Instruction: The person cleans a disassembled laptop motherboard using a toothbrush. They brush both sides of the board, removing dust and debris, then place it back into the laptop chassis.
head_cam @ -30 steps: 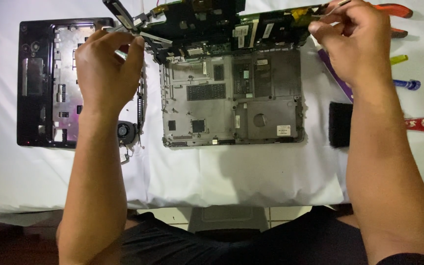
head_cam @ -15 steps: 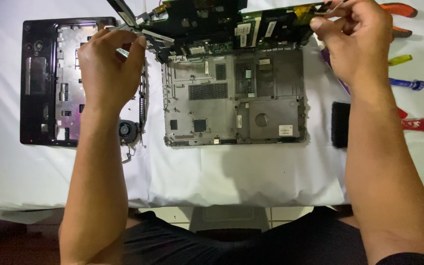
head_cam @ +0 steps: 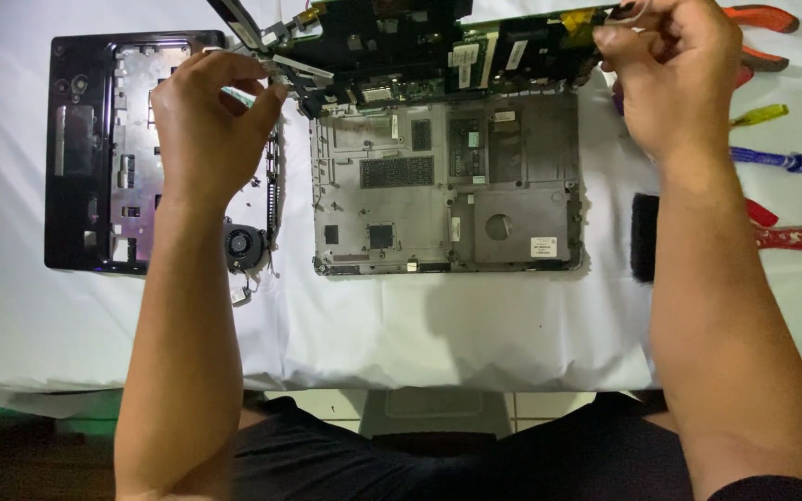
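Note:
A grey laptop bottom case [head_cam: 447,186] lies open on the white cloth [head_cam: 420,325]. Above its far edge a dark green motherboard [head_cam: 420,42] is tilted up. My left hand [head_cam: 211,116] grips the board's left end by a metal bracket. At the board's right end my right hand [head_cam: 675,79] pinches the corner, with a thin wire near the fingers. Both hands hold the board off the case.
A black laptop top cover [head_cam: 85,153] lies at the left. A small round fan [head_cam: 241,246] sits beside my left forearm. Screwdrivers and pliers with red, yellow and blue handles [head_cam: 777,162] lie at the right, next to a black rectangular block [head_cam: 644,237].
The hands and the raised motherboard have stayed nearly in place. The view has shifted slightly, nothing else differs.

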